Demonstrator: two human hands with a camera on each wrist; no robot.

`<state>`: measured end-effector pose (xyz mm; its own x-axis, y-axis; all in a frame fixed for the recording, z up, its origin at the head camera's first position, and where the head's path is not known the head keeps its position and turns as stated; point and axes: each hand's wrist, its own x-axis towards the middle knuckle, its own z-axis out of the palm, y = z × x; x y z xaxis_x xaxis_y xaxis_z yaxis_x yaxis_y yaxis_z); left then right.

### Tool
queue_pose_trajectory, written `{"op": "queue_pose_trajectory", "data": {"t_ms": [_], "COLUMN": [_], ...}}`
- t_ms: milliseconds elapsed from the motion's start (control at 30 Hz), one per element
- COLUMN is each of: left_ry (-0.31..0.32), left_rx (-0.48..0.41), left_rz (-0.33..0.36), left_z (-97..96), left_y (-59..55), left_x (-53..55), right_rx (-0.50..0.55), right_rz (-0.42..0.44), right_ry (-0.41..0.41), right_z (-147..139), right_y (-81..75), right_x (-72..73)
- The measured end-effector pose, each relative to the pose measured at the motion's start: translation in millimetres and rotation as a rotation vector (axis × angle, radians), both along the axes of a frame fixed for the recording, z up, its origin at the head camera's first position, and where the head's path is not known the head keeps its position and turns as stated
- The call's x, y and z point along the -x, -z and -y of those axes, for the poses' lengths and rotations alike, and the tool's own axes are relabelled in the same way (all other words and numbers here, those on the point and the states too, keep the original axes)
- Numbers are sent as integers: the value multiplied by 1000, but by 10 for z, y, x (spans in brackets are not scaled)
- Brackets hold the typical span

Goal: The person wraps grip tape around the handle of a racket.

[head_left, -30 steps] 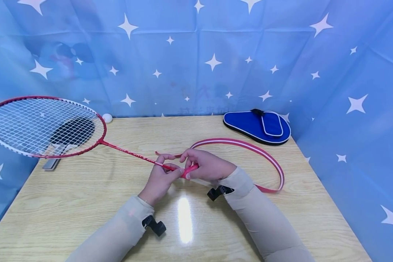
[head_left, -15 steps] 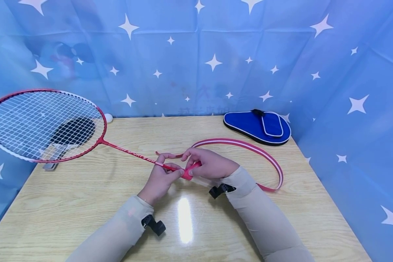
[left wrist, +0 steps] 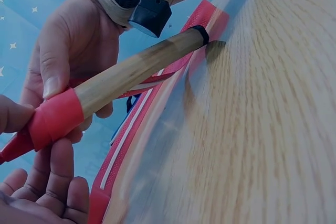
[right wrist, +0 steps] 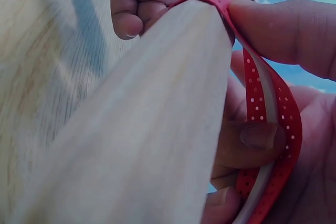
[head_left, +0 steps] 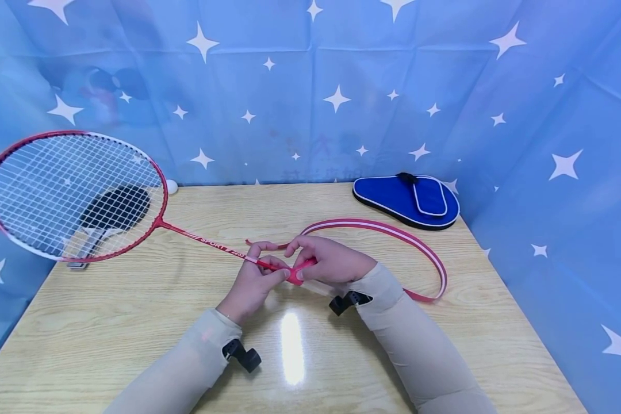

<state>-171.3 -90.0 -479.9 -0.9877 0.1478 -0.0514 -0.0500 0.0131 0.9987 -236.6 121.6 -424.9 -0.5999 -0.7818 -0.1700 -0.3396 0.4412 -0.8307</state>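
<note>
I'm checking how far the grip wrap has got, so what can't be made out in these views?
- Head view: the wooden racket handle is hidden by the left hand and right hand.
- Right wrist view: the handle fills the frame, blurred.
- Head view: the black table tennis paddle is veiled by the racket strings.
- The red grip tape: its far end is hidden behind the right sleeve.

red racket (head_left: 72,195), red-white tape (head_left: 388,230)

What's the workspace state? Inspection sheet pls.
Surface: wooden table, glare patch near the arms.
Job's things: red badminton racket, head raised off the table; red grip tape looping to the right, started on the bare wooden handle.
Clutter: table tennis paddle, white ball, blue paddle case.
Hands: left hand holds the handle top; right hand pinches the tape.
Cables: nothing seen.
Surroundings: blue star-print backdrop.
</note>
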Motion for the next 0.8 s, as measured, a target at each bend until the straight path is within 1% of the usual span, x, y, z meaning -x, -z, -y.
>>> {"op": "queue_pose_trajectory", "data": {"t_ms": [133,233,367,567,667,800], "left_ry": [-6,-11,-7,7,11,23], "left_rx": [-9,-16,-21,-14,-1,8], "left_rz": [15,28,40,45,42,38], "left_z": [-5,-10,-13,4,16,27], "left_y": [10,12,16,11,11,9], "left_x": [-1,-9,-11,1,9,9], "right_rx": [-3,-2,2,-6,-16,-24], "right_rz": [-3,-25,-56,-80,-67,-21], "right_ry": [10,7,-1,-7,-2,-5], "right_z": [9,17,30,39,30,5], "right_y": [-7,-13,-18,-18,-14,-24], "right_x": [-15,-29,-37,-34,-26,-29]}}
